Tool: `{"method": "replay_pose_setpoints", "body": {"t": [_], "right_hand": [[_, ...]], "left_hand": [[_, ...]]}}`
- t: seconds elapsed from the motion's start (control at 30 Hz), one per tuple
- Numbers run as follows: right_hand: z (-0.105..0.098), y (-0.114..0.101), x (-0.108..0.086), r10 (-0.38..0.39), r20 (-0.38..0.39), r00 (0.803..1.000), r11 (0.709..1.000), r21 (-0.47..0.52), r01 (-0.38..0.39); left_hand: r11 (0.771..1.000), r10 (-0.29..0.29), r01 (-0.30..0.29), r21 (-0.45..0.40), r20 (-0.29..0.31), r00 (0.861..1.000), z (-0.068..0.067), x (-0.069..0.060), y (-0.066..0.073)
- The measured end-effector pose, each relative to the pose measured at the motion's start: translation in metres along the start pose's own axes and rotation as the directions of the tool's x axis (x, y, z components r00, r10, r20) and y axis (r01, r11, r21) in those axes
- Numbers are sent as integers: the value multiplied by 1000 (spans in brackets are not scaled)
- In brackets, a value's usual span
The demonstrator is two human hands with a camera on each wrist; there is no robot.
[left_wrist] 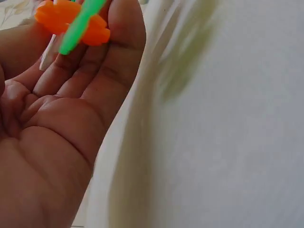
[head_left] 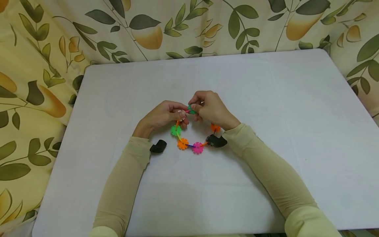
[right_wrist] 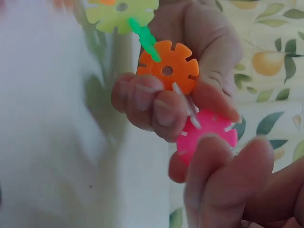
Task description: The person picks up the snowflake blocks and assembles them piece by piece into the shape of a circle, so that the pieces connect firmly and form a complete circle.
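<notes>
A chain of notched, flower-shaped plastic discs curves below the hands in the head view, with a light green disc point(head_left: 176, 130), an orange disc point(head_left: 183, 144) and a pink disc point(head_left: 197, 147) in it. My left hand point(head_left: 161, 115) pinches the pink end disc point(right_wrist: 209, 128) between thumb and fingers. That disc joins a white disc point(right_wrist: 186, 105) seen edge-on, then an orange disc point(right_wrist: 167, 71). With thumb and forefinger, my right hand point(head_left: 211, 107) pinches a green disc point(head_left: 191, 109) against the pink one. Fingers hide their joint in the right wrist view.
A white-covered table point(head_left: 266, 92) lies under both hands. Behind it and at the sides hangs a leaf-patterned curtain point(head_left: 183, 29). Black wrist devices point(head_left: 158, 146) sit by both sleeves, the right one covering part of the chain near another orange disc point(head_left: 215, 127).
</notes>
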State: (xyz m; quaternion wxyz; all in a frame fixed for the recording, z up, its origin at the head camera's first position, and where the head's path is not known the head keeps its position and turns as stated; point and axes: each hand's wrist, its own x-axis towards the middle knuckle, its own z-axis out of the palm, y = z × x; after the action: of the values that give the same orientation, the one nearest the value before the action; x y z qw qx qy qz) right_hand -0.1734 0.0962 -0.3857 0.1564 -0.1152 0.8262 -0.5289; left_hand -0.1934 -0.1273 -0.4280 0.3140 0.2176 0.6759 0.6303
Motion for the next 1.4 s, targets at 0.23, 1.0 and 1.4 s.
{"method": "replay_pose_setpoints", "body": {"t": [0.23,1.0,1.4], "right_hand": [[-1,-3,2,17,45,999,1000,-9,-17],[-40,25,1,88,88,992,995,-53,-83],[-18,28,9,-9,6,1000,971,-238,11]], "left_hand": [[1000,6,-6,7,51,999,-6,-3,1],[998,-26,24,-59,-27,999,-34,-21,0],[998,-55,58,31,-107,993,-28,-17,3]]}}
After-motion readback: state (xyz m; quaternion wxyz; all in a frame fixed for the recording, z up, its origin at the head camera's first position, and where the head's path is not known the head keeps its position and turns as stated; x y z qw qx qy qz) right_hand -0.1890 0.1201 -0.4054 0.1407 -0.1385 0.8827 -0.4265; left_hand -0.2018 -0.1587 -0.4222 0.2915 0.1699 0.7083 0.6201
